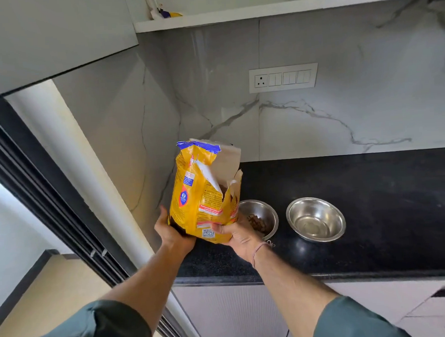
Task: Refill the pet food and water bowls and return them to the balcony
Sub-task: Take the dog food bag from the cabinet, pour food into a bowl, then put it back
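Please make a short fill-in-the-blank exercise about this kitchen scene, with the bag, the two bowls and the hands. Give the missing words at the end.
1. The yellow food bag is held by ____ hands, the left hand and the right hand.
2. The kibble lies in the bowl nearer the bag; the other bowl is ____.
3. Both bowls stand on the ____ countertop.
4. The top of the bag is torn ____.

Missing words: both; empty; black; open

the yellow food bag (204, 195) carries a qr code and small print, too blurred to read.
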### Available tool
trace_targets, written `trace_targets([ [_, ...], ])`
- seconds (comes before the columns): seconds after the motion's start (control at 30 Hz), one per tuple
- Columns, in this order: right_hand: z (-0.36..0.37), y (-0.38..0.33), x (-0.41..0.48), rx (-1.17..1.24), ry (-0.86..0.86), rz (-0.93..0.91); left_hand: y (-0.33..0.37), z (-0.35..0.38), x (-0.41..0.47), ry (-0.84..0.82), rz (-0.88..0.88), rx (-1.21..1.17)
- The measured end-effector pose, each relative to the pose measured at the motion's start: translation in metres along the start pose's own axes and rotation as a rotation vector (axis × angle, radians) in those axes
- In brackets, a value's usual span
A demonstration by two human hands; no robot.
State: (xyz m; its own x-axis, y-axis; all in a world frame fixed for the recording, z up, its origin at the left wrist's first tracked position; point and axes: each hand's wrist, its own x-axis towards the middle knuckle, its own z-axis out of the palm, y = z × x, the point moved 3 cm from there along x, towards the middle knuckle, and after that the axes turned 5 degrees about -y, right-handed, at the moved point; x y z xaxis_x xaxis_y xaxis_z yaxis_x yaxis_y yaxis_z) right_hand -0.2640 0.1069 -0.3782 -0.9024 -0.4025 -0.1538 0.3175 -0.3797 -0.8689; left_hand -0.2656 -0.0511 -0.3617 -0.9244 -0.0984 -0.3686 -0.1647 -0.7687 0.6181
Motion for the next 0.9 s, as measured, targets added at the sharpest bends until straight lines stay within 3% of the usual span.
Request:
trace_targets([
  [0.43,-0.010,-0.004,0.019,0.011,-0.011,-0.126,-0.004,0.020,0.017,0.123,0.103,-0.158],
  [0.9,-0.026,0.014,0.039,0.123,0.012,-0.106,0.007,0.011,0.041,0.187,0.041,0.055],
])
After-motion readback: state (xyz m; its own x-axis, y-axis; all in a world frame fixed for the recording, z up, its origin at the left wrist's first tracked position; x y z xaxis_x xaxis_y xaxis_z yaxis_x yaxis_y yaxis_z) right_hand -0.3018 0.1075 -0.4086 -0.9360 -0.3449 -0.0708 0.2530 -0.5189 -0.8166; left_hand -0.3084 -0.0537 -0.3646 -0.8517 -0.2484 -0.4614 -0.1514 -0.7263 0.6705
